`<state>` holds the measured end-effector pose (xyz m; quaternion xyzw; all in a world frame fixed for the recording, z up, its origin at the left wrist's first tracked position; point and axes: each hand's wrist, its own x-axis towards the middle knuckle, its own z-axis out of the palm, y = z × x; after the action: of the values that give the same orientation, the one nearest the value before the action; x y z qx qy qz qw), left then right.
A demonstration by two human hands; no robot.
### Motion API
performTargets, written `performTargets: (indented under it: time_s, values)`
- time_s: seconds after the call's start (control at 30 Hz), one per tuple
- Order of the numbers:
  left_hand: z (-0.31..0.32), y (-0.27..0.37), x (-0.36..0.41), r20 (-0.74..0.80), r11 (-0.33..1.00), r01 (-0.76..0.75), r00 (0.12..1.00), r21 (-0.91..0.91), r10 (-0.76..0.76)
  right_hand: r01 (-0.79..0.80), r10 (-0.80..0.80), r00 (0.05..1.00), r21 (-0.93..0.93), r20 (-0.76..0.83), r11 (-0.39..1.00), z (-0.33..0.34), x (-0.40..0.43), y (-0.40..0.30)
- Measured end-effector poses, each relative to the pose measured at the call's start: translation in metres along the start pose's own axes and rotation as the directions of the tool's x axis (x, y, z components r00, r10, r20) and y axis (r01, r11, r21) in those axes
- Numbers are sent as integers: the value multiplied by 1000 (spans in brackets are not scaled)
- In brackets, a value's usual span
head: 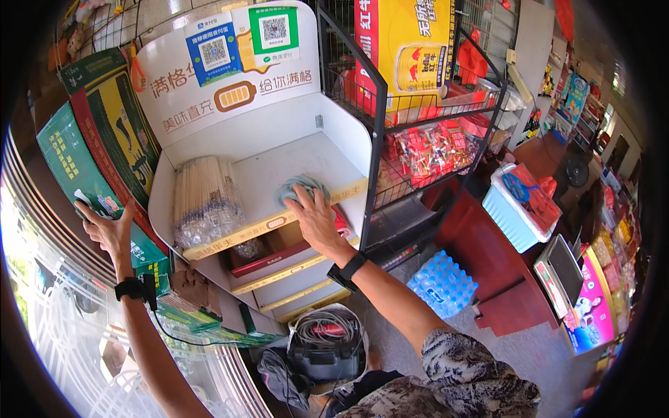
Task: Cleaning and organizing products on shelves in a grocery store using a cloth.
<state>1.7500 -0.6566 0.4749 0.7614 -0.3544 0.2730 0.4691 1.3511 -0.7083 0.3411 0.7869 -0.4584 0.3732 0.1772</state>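
On the top shelf of a white display rack (292, 149), my right hand (316, 217) presses a bunched grey-green cloth (302, 184) near the front edge. My left hand (111, 230) rests with spread fingers against a green carton (78, 157) in the stack left of the rack. A bundle of thin wooden sticks (205, 190) in clear plastic lies on the same shelf, left of the cloth. Below the shelf's printed yellow front strip (240, 237), a dark red box (272, 258) sits on a lower tier.
A black wire rack (381, 151) with bagged sweets (431, 149) adjoins on the right. Shrink-wrapped water bottles (443, 283) stand on the floor near a red-brown wooden desk (486, 251). Beneath me is a bucket (329, 347) holding coiled cable and a black case. A cord hangs by my left wrist.
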Motion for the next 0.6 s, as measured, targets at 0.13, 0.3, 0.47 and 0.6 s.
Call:
performTargets:
  time_s: [0.13,0.3,0.47,0.6]
  values:
    - [-3,-5,0,-6,1000,-20,1000,2,20,41,-41,999,23,9,999,3,2,2]
    - [2,1,1,31,1000,-2,1000,9,2,-13,-3,996,174,88,985,2,6,17]
    - [9,-4,5,-37,1000,9,999,21,-8,-31,21,998,163,65,986,0,5,11]
    - [14,-8,8,-60,1000,12,998,-3,-13,6,-8,1000,126,18,992,4,4,7]
